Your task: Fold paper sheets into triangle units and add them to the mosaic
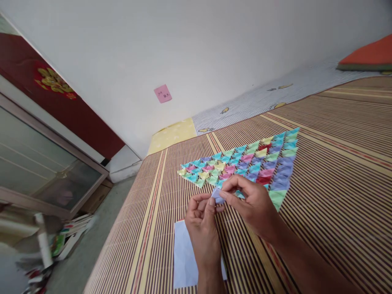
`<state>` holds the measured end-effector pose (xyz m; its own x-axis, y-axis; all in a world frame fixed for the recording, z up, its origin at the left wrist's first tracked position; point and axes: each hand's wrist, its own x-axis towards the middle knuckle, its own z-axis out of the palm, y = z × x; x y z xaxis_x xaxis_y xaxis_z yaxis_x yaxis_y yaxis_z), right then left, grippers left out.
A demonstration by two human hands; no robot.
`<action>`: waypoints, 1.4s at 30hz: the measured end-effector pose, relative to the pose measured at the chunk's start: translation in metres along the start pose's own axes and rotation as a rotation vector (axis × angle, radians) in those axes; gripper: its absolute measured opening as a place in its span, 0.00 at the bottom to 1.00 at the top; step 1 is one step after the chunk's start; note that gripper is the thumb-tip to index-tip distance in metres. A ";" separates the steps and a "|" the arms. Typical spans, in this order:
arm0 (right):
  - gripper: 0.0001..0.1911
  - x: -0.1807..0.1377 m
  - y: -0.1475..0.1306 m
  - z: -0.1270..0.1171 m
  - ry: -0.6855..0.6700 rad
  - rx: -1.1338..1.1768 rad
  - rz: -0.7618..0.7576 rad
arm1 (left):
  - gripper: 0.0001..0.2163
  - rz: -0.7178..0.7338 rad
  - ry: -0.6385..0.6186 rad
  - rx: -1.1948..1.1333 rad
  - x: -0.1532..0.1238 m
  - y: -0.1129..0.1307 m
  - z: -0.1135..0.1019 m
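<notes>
A: From my remote station I ask first: what do the hands hold?

B: I see the left hand (202, 216) and the right hand (249, 200) brought close together, both pinching one small blue-violet paper piece (217, 195) between thumb and fingers.

A: At what stage is it?

B: Partly folded, I judge; its creases are too small for me to read.

A: And just beyond the hands?

B: Folded paper pieces (241, 165) in many colours, ranked in rows on the striped mat (159, 228). The group is a wedge, narrowing toward the left hand's side and broadening past the right. I count these as done.

A: What is left?

B: The held piece, at least. Below the left forearm lies pale blue paper (185, 257), flat, a red edge showing at its far end; I take it for unfolded stock. How many pieces remain, I cannot tell.
</notes>
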<state>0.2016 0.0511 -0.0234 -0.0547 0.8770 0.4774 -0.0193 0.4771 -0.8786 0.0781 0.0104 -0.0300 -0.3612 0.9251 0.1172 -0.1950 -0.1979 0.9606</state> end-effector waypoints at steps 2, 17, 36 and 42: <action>0.04 0.001 0.002 -0.001 -0.016 0.019 0.021 | 0.09 0.024 0.021 0.026 0.000 0.001 0.002; 0.08 0.003 -0.001 -0.003 -0.133 -0.060 -0.231 | 0.09 0.010 -0.010 0.016 0.000 0.008 0.002; 0.07 0.006 -0.002 -0.010 -0.135 -0.072 -0.227 | 0.10 0.012 0.068 0.016 -0.001 0.006 0.005; 0.09 0.004 -0.004 -0.009 -0.090 -0.078 -0.178 | 0.08 -0.016 0.021 -0.031 0.001 0.004 0.003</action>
<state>0.2100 0.0534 -0.0173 -0.1467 0.7717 0.6188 0.0407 0.6297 -0.7757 0.0795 0.0111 -0.0256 -0.3767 0.9213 0.0966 -0.2291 -0.1937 0.9539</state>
